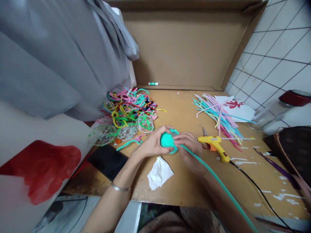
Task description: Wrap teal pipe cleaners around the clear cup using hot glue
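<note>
A teal ball wound with fuzzy pipe cleaner (166, 142) is held over the middle of the table. My left hand (152, 141) curls around its left side, thumb below and fingers above. At the ball's right side, the closed fingers of my right hand (190, 150) pinch the teal pipe cleaner (216, 178), which trails down across my right forearm. What lies under the right fingertips is partly hidden. Just below the hands lies a crumpled white tissue (159, 173). A yellow hot glue gun (215, 144) rests to the right of my right hand.
Mixed pipe cleaners (128, 106) are heaped at the back left; straight ones (218, 113) lie at the back right. A black phone (108, 161) lies left. A glass bottle (277, 106) and brown bag (291, 145) stand right. The glue gun's cord (255, 184) runs off the front edge.
</note>
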`<state>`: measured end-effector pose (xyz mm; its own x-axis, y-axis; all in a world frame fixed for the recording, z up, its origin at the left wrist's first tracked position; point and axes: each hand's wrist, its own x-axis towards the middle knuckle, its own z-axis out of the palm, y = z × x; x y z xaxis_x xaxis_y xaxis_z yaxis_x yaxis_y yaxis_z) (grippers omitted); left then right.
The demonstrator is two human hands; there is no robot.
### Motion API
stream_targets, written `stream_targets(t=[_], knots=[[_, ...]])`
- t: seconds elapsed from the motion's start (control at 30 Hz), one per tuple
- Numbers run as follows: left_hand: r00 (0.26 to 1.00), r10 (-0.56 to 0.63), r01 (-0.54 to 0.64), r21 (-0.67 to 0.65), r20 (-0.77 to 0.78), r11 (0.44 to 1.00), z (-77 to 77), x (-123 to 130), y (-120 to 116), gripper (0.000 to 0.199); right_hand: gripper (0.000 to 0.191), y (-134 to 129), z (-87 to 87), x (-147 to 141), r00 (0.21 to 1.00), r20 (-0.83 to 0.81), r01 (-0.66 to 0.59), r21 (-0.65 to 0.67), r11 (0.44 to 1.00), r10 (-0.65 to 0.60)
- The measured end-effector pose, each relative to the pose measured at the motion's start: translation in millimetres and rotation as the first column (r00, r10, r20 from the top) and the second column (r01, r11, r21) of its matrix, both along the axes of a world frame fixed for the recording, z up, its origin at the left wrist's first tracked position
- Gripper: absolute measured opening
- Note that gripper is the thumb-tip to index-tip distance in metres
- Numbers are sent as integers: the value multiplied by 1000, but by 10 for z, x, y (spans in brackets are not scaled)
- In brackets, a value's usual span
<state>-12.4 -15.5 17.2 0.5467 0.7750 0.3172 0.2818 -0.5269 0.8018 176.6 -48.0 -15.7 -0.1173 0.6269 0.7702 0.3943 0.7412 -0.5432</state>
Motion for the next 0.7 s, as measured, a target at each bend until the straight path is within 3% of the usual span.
stream_targets(t=[0.7], knots=[[997, -70, 70, 14, 33, 997, -33, -25, 41, 43, 11, 10, -80, -21, 995, 56, 78, 117, 990, -85]])
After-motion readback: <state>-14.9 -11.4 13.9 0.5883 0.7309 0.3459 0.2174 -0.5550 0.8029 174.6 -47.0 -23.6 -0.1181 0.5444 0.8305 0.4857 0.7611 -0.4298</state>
